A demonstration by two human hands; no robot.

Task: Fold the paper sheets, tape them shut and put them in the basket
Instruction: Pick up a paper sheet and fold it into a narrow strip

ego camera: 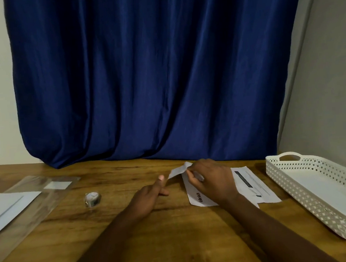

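My left hand [152, 193] and right hand [208, 179] pinch a tape strip [178, 171] between them above the folded paper [195, 198]. The basket [306, 174] sits at three o'clock on the desk [175, 233].

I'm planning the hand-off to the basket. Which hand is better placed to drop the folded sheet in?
Probably the right hand: it rests on the folded sheet, nearer the basket; the left hand lies farther away.

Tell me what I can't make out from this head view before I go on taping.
- Tape strip: blurred between left hand and right hand; its stuck end is unclear.
- Folded paper: middle hidden under the right hand; seam unseen.
- Tape roll: too small and blurred for detail.
- Basket: cut off by the right edge.
- Plastic sleeve: cut off by the left edge.
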